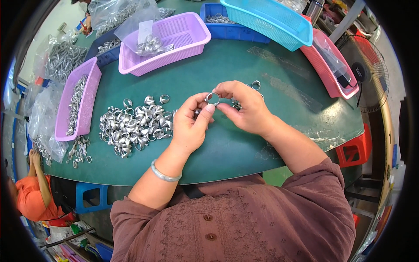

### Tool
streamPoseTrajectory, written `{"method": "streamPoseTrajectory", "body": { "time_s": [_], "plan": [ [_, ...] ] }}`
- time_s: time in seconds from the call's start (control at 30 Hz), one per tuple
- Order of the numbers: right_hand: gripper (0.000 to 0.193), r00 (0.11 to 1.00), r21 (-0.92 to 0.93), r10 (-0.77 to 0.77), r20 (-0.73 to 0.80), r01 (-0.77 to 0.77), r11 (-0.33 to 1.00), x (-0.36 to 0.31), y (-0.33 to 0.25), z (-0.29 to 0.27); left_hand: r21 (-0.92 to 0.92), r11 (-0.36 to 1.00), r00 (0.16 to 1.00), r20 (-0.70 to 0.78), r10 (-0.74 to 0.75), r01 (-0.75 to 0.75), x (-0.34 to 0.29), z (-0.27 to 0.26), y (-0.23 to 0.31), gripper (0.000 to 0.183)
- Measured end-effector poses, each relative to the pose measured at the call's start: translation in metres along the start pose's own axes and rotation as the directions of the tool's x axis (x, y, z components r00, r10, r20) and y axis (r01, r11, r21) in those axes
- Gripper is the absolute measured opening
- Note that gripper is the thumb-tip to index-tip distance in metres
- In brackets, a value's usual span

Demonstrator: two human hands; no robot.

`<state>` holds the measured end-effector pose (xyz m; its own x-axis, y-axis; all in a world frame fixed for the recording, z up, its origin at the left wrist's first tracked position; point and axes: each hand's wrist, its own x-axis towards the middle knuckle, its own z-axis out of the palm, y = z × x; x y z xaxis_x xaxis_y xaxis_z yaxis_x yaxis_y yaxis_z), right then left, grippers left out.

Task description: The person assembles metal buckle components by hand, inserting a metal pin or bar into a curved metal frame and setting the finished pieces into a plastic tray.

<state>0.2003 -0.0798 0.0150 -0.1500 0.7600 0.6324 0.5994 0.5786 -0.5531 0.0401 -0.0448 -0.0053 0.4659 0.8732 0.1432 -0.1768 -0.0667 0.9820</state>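
Note:
A silver-grey metal ring [207, 94] stands on edge between my two hands, above the green table. My left hand [190, 124] pinches it at its lower left side with thumb and fingers. At its upper right, the fingers of my right hand [249, 110] close on its rim. More grey metal shows within the curled fingers of my left hand, partly hidden. Just left of that hand lies a heap of similar metal rings [135, 126]. Beyond my right hand are a few more rings [255, 84], partly covered by it.
Purple baskets [131, 65] [89, 102] stand at the far left, one holding many rings. Behind are blue trays [238, 34] and a turquoise basket [270, 22]. A pink basket [321, 65] and a fan [371, 56] are at right. Another person in orange [37, 198] sits at left.

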Motion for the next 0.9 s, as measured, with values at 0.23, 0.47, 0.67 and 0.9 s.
{"method": "streamPoseTrajectory", "body": {
  "time_s": [0.23, 0.47, 0.67, 0.9],
  "plan": [
    [0.042, 0.998, 0.042, -0.032, -0.055, 0.034, 0.999, 0.002, -0.003, 0.000, -0.382, 0.882, 0.954, 0.218, -0.204, 0.275, 0.004, -0.012, -0.002, 0.029],
    [0.029, 0.991, -0.097, -0.021, -0.129, 0.009, 0.995, 0.004, 0.013, -0.007, -0.451, 0.827, 0.931, 0.295, -0.217, 0.335, 0.006, -0.014, -0.002, 0.031],
    [0.021, 0.953, -0.449, 0.301, -0.029, -0.281, 0.848, -0.002, 0.052, -0.022, -0.524, 0.762, 0.920, 0.296, -0.258, 0.381, 0.008, -0.010, 0.005, 0.030],
    [0.022, 0.862, -0.487, 0.445, 0.244, -0.287, 0.825, 0.002, 0.043, -0.028, -0.659, 0.585, 0.877, 0.415, -0.242, 0.473, 0.010, -0.029, -0.008, 0.022]
  ]
}}
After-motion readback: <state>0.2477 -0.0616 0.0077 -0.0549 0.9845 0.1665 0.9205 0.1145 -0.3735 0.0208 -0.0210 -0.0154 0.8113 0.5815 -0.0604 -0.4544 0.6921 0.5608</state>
